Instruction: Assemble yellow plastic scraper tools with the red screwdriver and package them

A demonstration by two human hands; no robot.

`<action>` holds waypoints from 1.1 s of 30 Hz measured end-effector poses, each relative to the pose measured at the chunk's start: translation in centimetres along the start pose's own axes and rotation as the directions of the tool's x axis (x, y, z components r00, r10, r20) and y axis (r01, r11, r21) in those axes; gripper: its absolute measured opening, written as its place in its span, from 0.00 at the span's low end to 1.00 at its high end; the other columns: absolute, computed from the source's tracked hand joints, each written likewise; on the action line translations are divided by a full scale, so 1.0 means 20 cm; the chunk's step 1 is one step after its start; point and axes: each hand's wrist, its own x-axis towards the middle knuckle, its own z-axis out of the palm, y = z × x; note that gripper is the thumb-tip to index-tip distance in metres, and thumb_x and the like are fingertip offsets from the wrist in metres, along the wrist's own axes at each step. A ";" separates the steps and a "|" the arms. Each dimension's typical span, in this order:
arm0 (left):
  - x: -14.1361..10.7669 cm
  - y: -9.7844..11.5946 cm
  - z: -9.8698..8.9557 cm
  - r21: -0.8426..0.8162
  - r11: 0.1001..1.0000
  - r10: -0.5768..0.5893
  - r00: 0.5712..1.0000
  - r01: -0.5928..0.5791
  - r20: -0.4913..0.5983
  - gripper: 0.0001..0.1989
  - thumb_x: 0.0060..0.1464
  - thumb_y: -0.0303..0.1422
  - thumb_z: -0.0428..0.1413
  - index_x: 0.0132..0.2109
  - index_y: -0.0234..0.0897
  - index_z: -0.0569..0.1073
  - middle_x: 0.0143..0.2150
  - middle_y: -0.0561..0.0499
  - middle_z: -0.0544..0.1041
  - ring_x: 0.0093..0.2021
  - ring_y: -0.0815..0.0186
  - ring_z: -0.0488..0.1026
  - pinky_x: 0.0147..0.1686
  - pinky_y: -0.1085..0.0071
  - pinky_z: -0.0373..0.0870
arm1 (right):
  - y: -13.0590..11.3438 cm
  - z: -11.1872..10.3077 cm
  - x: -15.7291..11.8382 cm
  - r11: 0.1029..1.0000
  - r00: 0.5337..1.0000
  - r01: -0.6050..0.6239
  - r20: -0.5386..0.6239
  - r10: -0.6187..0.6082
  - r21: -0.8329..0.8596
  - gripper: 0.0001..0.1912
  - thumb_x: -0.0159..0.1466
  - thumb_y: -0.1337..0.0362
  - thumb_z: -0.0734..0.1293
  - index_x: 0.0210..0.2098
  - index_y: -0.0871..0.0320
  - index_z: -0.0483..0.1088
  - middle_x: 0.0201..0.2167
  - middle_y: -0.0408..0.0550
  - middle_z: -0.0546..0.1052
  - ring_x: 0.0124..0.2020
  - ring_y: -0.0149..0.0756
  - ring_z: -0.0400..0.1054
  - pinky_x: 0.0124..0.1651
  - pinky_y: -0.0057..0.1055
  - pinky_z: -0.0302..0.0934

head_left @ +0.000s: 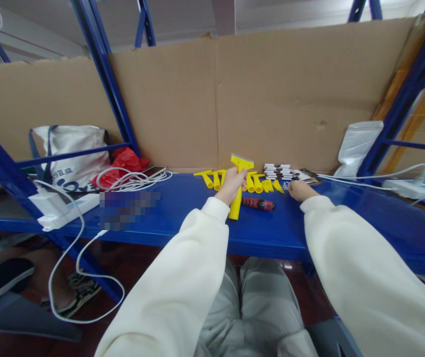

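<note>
My left hand [232,184] is wrapped round a yellow scraper [236,204], its wide head pointing up and away. Off to the right, my right hand [298,190] is closed near small pale pieces [286,185] on the blue table; what its fingers hold, if anything, is hidden. A red and black screwdriver handle [259,204] lies between the hands. Behind it several yellow scraper handles [257,184] lie in a row, with small yellow parts [267,186] at their right. A stack of white and dark packets [277,171] sits beyond them.
On the left are a white power strip [69,210], coiled white cables [123,179], a red bag [129,161] and a cloth bag [73,153]. Cardboard [264,99] walls the back. Another person's leg [54,277] shows at lower left; a white pouch [357,148] stands right.
</note>
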 end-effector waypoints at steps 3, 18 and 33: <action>-0.01 -0.02 0.02 -0.044 0.992 -0.113 0.993 0.114 0.028 0.15 0.62 0.19 0.49 0.29 0.38 0.61 0.20 0.60 0.62 0.15 0.77 0.56 0.18 0.79 0.55 | 0.00 0.00 0.00 1.000 1.000 0.001 0.008 -0.001 0.002 0.17 0.64 0.76 0.61 0.43 0.68 0.81 0.43 0.67 0.82 0.48 0.49 0.78 0.49 0.34 0.68; 0.00 -0.11 0.04 -0.029 0.957 -0.273 0.927 0.290 0.257 0.12 0.62 0.18 0.49 0.32 0.35 0.65 0.20 0.60 0.65 0.15 0.77 0.57 0.17 0.79 0.60 | -0.08 -0.03 0.00 0.893 0.987 0.077 -0.160 -0.006 0.444 0.09 0.61 0.73 0.65 0.37 0.61 0.78 0.38 0.54 0.83 0.40 0.40 0.77 0.46 0.30 0.67; -0.04 -0.08 0.08 0.073 0.952 -0.305 0.909 0.297 0.283 0.16 0.62 0.18 0.49 0.26 0.36 0.64 0.17 0.59 0.63 0.14 0.76 0.58 0.17 0.78 0.57 | -0.25 -0.05 -0.07 0.538 0.954 0.301 -0.256 -0.159 0.787 0.05 0.58 0.71 0.66 0.27 0.56 0.68 0.28 0.45 0.77 0.33 0.35 0.71 0.45 0.33 0.69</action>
